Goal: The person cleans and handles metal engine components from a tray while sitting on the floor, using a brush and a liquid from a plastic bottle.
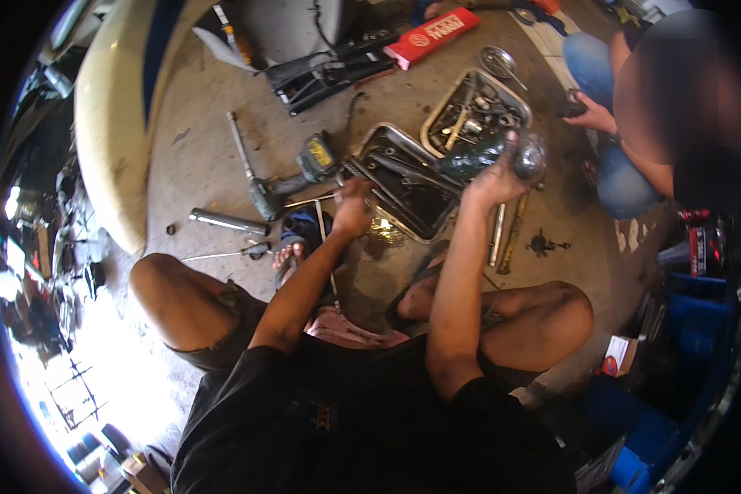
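Greasy metal part (pixel 525 156) gripped in right hand (pixel 492 183), raised over tray (pixel 387 136). Left hand (pixel 352 210) closed on thin rod (pixel 323 235), maybe screwdriver. Better keep part over tray, support weight, turn slowly.

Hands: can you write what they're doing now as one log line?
left hand: at tray edge, grip unclear | right hand: holds metal part | second tray: loose parts | drill: on floor

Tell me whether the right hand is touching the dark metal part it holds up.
Touching. The head view shows the right hand wrapped around the lower end of the dark metal part, lifted above the tray.
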A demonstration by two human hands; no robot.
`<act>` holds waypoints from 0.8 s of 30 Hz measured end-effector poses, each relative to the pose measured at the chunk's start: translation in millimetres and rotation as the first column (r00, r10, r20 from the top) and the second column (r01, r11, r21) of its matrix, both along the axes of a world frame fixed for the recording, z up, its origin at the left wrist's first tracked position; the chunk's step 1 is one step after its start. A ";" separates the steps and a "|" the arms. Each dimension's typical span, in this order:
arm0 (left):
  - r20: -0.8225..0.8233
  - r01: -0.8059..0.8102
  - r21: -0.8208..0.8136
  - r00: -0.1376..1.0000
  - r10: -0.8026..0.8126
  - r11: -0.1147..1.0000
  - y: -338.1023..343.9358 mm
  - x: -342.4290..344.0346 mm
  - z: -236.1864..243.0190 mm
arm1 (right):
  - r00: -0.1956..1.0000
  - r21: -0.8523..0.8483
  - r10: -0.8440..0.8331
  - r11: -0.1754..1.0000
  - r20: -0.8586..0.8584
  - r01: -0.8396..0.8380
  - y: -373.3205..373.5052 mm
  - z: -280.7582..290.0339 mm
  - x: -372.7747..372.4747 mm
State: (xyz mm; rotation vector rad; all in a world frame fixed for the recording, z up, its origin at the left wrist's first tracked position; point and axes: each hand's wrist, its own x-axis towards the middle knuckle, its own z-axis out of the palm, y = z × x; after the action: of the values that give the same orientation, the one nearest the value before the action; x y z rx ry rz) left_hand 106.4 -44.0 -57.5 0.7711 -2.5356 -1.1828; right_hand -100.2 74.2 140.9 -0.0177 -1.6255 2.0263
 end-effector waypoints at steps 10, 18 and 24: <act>0.451 0.590 -0.454 0.799 -0.399 0.668 67.4 -159.6 -16.7 | 1.000 0.102 0.010 0.995 -0.008 -0.009 30.3 17.2 -1.4; -0.167 0.403 -0.300 0.870 -0.464 0.865 37.6 -145.7 64.7 | 0.993 0.039 0.003 0.999 -0.116 0.001 52.4 72.7 -8.0; -0.365 0.322 -0.097 0.869 -0.335 0.942 26.0 -122.6 96.2 | 0.980 -0.111 0.103 0.986 -0.168 -0.122 44.8 102.3 16.0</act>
State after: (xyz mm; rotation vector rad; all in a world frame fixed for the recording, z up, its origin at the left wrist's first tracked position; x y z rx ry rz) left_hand -16.2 -18.0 38.6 0.0771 -2.4009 -1.2395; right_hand -84.2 119.0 243.3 0.1950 -1.4314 2.1484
